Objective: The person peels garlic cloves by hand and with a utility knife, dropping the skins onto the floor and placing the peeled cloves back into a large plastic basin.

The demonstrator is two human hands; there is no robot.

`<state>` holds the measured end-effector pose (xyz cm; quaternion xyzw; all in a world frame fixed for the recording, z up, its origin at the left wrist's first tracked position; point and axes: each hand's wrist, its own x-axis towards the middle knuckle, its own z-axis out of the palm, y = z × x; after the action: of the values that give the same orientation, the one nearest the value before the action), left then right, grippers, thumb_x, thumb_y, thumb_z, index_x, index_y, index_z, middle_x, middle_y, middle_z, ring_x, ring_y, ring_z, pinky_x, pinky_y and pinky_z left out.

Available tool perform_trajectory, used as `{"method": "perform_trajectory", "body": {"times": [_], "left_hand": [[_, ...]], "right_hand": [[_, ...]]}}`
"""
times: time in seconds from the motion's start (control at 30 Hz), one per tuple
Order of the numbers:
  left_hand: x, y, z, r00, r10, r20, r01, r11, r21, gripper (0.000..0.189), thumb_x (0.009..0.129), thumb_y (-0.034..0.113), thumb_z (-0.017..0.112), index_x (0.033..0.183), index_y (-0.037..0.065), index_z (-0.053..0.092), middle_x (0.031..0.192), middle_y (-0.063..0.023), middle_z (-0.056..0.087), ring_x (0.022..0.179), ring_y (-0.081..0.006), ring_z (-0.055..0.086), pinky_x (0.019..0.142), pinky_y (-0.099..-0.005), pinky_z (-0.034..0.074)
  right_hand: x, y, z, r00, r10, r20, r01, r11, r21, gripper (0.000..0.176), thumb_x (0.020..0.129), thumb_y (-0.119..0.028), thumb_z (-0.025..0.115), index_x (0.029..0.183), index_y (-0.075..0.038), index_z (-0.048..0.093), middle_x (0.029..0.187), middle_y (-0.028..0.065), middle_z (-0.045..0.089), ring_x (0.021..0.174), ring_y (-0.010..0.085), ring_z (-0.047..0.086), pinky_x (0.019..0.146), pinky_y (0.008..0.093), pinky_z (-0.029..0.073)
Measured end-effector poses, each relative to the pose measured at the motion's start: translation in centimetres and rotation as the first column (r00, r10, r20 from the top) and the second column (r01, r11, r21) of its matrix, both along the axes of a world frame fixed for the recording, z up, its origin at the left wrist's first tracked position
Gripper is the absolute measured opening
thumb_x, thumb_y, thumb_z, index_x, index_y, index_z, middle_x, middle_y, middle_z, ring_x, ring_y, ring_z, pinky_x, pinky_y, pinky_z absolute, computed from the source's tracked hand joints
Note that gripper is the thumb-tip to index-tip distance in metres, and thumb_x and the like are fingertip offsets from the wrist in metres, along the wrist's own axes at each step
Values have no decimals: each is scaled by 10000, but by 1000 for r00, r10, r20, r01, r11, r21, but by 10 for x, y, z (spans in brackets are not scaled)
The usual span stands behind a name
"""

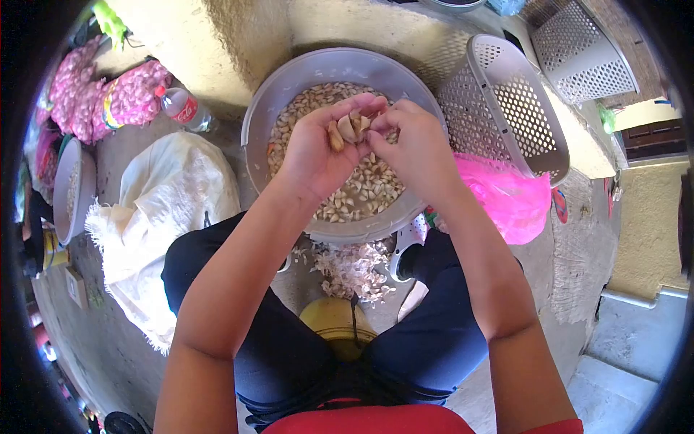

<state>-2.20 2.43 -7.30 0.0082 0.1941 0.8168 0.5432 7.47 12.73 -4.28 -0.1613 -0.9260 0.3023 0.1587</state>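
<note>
Both of my hands are raised over a large grey tub [253, 155] that holds many garlic cloves [361, 189] in liquid. My left hand [322, 145] is cupped, palm up, with several brownish garlic cloves [350, 130] resting in it. Beside it, my right hand [412, 141] has its thumb and fingers pinched together at the cloves in the left palm. Whether one of them is gripped there is hard to see. Below the tub, loose garlic peels [354, 271] lie in a heap on the ground between my legs.
A white sack [173, 195], a cola bottle [186, 108] and pink net bags [134, 94] are on the left, with a smaller basin [85, 192]. On the right stand a perforated basket [470, 108], a pink plastic bag [506, 202] and another basket [585, 61]. A yellow container [332, 322] is between my legs.
</note>
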Motion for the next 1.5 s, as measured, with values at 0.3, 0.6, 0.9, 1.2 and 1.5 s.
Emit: {"method": "perform_trajectory", "body": {"times": [0.3,0.6,0.9,1.2,1.5], "left_hand": [[-1,-2,1,992,-57,-116,41,990,-134,211,820,102,499,982,-30,524,958,-126,561,876,-208,554,791,-335,476],[3,-3,8,939,-129,-320,68,979,-195,232,822,157,538,1007,18,515,891,-81,573,851,-166,563,756,-290,479],[-17,-6,-3,970,-70,-232,9,968,-251,231,821,124,505,994,-29,490,863,-103,561,855,-203,563,768,-312,485],[-23,-7,9,999,40,-30,-45,987,-152,217,830,60,394,987,-79,451,1004,-198,507,998,-304,510,857,-382,454],[-17,-6,9,1000,-6,-25,4,997,-82,214,770,10,386,954,-77,453,1038,-225,494,1060,-340,470,906,-424,410]], "right_hand": [[2,20,19,996,-25,85,64,867,-494,202,714,-209,595,749,-11,596,601,28,537,536,118,503,488,268,410],[2,30,12,990,-86,114,143,654,-743,155,740,-195,562,765,-44,585,555,-24,479,453,43,407,382,202,315],[14,34,19,996,22,89,64,523,-850,118,784,-152,539,742,-42,549,573,-23,469,427,19,366,388,175,287],[44,-23,-10,475,679,559,-410,733,-542,184,760,-211,579,847,-53,613,684,77,588,614,204,561,563,325,445],[62,-49,-72,622,544,564,-428,839,-336,189,723,-187,587,846,-44,576,728,143,591,681,285,583,624,364,447]]}}
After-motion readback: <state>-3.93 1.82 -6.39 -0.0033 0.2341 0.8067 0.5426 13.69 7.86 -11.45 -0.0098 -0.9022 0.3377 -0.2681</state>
